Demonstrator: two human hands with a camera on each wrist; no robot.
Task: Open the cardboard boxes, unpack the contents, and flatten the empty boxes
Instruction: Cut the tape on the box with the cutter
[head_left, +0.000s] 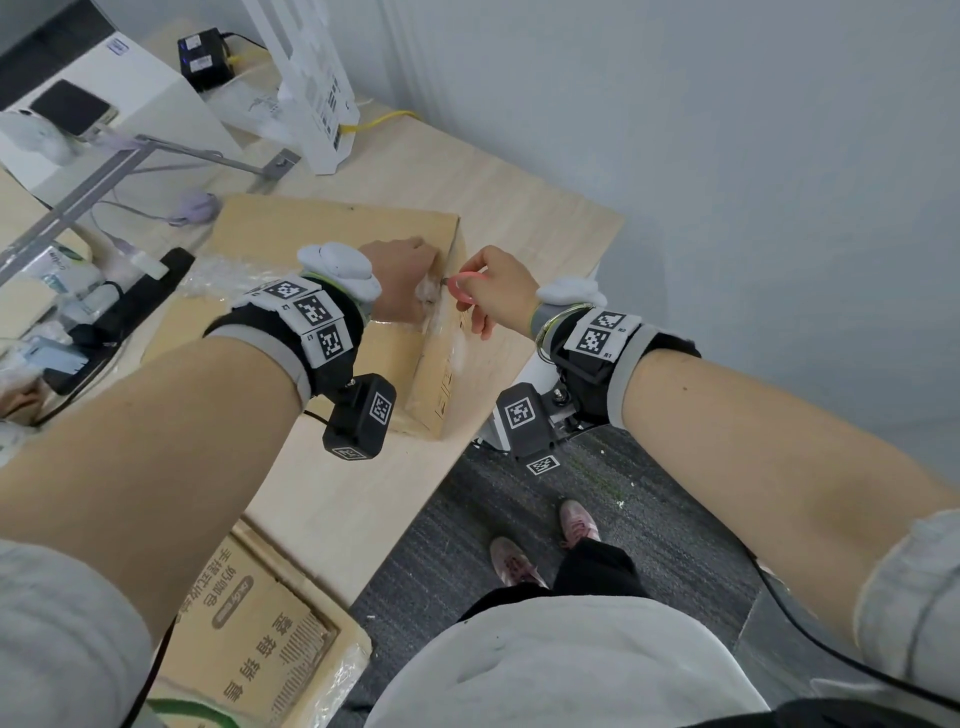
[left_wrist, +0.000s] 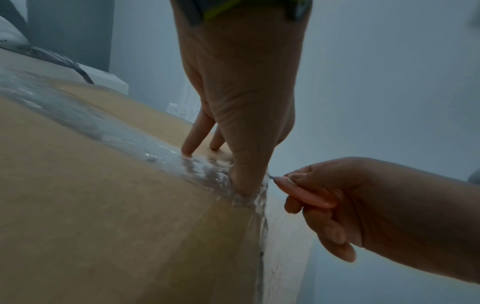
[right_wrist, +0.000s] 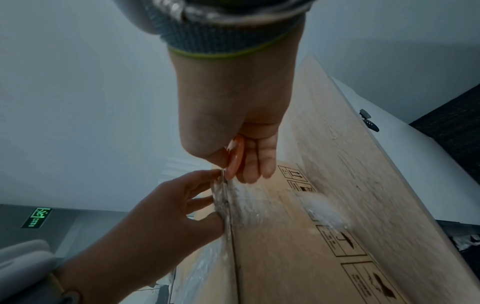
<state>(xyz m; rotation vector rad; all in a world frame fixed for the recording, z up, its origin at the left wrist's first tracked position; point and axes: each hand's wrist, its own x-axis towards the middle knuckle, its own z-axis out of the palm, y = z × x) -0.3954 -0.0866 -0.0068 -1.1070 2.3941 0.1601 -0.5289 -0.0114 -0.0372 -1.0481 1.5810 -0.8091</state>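
A brown cardboard box (head_left: 332, 234) lies on the wooden table (head_left: 519, 208), sealed with clear tape (left_wrist: 202, 168) that runs over its top and down the right side. My left hand (head_left: 405, 270) rests on the box top at that right edge. Its fingers (left_wrist: 192, 139) touch the cardboard and its thumb (left_wrist: 246, 181) presses the crumpled tape. My right hand (head_left: 504, 291) pinches a small pink ring-shaped cutter (head_left: 464, 300) between thumb and fingers. The cutter's (right_wrist: 235, 158) tiny blade tip sits at the taped top edge, right beside my left thumb.
A second box with printed characters (head_left: 249, 634) sits below the table edge at lower left. A tall white carton (head_left: 322, 88), a black power strip (head_left: 130, 306) and cables and small items crowd the table's left and back. Grey carpet (head_left: 649, 519) lies to the right.
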